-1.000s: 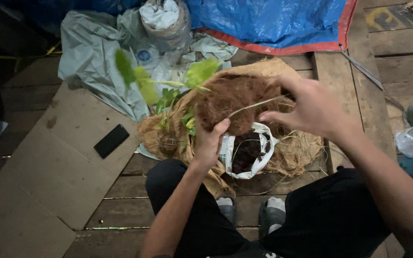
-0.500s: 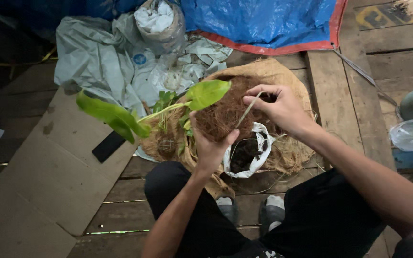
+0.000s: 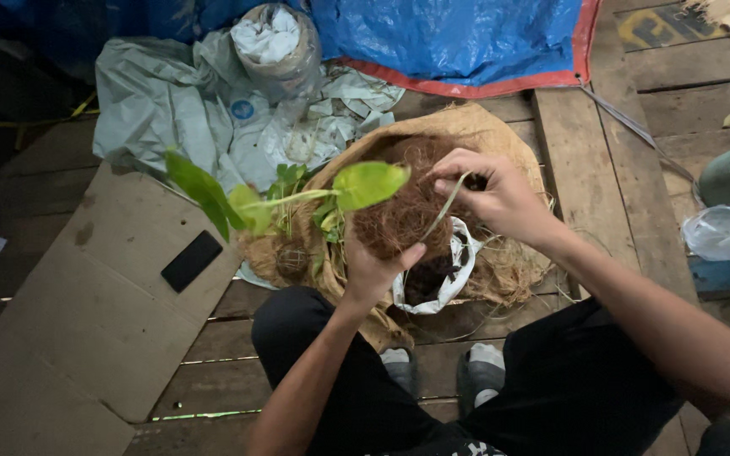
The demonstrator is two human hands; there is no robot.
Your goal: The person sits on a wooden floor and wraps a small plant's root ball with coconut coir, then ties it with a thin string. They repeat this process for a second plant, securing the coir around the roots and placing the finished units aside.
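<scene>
My left hand (image 3: 373,266) now cups the fibre-wrapped plant ball (image 3: 403,215) lower; my right hand (image 3: 492,194) pinches a fibre strand (image 3: 441,211) above it.

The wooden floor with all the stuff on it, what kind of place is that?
Probably an outdoor deck or shed used for potting plants. The floor is rough wooden planks, a blue tarp hangs at the back, and flattened cardboard and loose coconut fibre lie about.

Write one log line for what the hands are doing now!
left hand: holds fibre ball with leafy plant | right hand: pinches thin strip | below: white bag
</scene>
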